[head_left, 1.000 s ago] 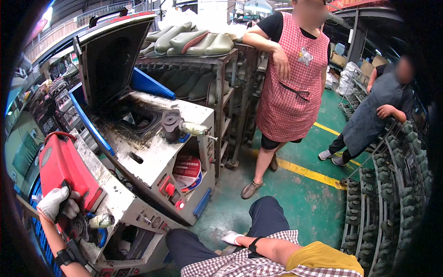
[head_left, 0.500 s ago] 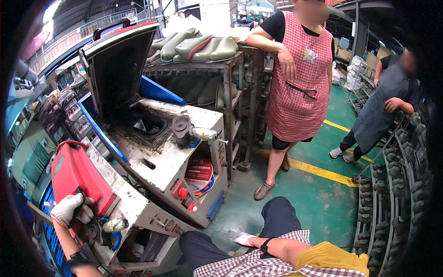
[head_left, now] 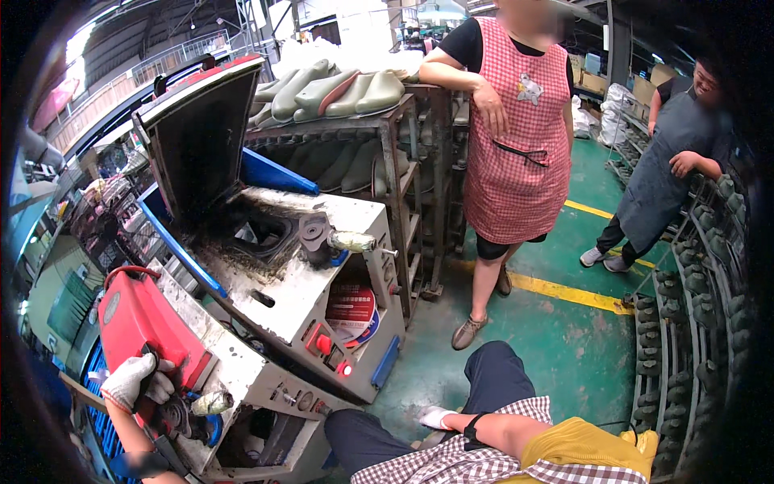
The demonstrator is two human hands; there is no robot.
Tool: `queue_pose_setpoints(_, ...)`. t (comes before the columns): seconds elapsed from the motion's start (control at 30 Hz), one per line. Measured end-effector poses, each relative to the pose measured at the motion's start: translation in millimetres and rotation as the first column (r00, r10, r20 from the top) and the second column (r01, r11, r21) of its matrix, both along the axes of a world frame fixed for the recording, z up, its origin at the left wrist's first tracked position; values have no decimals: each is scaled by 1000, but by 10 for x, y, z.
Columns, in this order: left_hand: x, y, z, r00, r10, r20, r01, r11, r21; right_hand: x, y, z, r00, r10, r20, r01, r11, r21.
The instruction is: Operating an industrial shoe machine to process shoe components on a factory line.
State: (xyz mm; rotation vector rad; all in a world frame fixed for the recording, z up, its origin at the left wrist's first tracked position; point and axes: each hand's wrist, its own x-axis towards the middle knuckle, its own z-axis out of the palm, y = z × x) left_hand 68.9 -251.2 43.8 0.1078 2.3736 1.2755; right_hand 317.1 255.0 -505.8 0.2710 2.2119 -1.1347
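My left hand (head_left: 131, 380), in a white knit glove, is at the lower left. Its fingers wrap round a small black handle (head_left: 148, 350) at the near edge of the red machine cover (head_left: 145, 319), which is lowered over a pale, stained machine (head_left: 228, 367). Just beside the hand are a dark round clamp and a lever with a wrapped grip (head_left: 212, 403). Resting low by my knees is my right hand (head_left: 435, 417), also in a white glove. It is apart from the machines, and its fingers are too small and covered to make out.
A second machine (head_left: 322, 278) has its lid (head_left: 193, 133) raised. Behind it, green boot-shaped pieces (head_left: 347, 93) lie on a metal rack (head_left: 395, 121). A person in a checked apron (head_left: 516, 153) leans there; another person (head_left: 665, 165) stands by racks (head_left: 685, 347) on the right.
The whole view has shifted slightly, with the near machine a little further right. My left hand keeps its hold on the handle. The person at far right has raised their head.
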Motion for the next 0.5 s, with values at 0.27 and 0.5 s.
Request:
queue_pose_setpoints(0.27, 15, 7, 3, 1000, 1, -10, -1, 1000, 2, -5, -3, -130, 999, -15, -48, 18, 999, 52)
queue_pose_setpoints(0.5, -11, -22, -29, 1000, 18, -6, -18, 1000, -10, -93, 2, -378, 990, 143, 5, -143, 985, 95)
